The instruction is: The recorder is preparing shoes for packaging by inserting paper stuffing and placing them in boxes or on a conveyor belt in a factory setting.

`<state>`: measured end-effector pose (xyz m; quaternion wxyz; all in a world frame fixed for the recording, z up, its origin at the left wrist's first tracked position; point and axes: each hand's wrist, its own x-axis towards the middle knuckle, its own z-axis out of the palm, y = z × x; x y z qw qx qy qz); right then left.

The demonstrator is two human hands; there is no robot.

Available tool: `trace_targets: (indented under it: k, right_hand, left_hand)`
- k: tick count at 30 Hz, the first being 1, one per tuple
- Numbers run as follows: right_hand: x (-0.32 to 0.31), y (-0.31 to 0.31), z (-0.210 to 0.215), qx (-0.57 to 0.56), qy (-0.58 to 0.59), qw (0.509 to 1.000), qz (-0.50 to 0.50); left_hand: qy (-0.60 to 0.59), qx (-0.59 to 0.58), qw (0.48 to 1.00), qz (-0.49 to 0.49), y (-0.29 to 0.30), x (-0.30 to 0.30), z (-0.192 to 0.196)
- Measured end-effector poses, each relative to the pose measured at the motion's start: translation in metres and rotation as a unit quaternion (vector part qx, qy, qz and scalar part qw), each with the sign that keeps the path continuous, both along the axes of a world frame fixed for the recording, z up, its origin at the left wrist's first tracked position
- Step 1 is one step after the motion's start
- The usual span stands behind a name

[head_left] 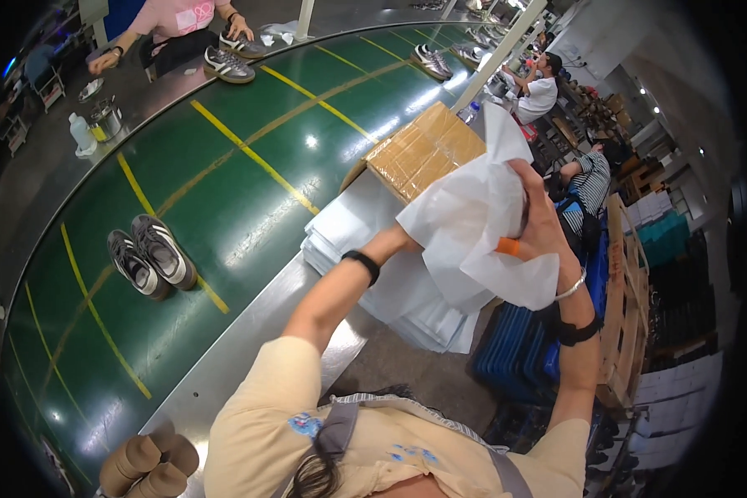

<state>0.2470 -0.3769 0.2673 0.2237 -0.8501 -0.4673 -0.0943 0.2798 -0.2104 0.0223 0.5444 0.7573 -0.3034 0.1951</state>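
In a factory hall with a green conveyor belt [249, 195] edged by a steel bench [274, 311], the right grip [542, 214] is closed on crumpled white tissue paper [465, 220], while the left grip [404, 238], partly hidden behind it, cannot be read as open or closed. Below both lies a stack of white sheets [340, 222], a taped cardboard box [430, 148] just beyond; well left, dark striped sneakers [151, 256] stand on the belt, and farther off sits a person in pink [174, 18].
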Motion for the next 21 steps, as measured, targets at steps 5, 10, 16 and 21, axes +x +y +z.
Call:
trace_targets:
  k: [5, 10, 16, 21]
  right_hand:
    - [0.012, 0.042, -0.003, 0.144, -0.020, 0.989, 0.016]
    - [-0.016, 0.120, -0.011, 0.351, 0.201, 0.905, 0.133]
    - [-0.032, 0.147, -0.042, 0.422, 0.256, 0.856, 0.155]
    - [-0.015, 0.156, -0.074, 0.463, 0.484, 0.733, 0.120]
  left_hand:
    - [0.368, -0.098, 0.911, -0.157, 0.065, -0.072, 0.048]
    - [0.267, -0.524, 0.777, -0.225, 0.084, -0.147, 0.023]
    - [0.204, -0.599, 0.746, -0.209, 0.076, -0.189, 0.060]
    - [0.097, -0.287, 0.940, 0.158, 0.153, -0.240, 0.080]
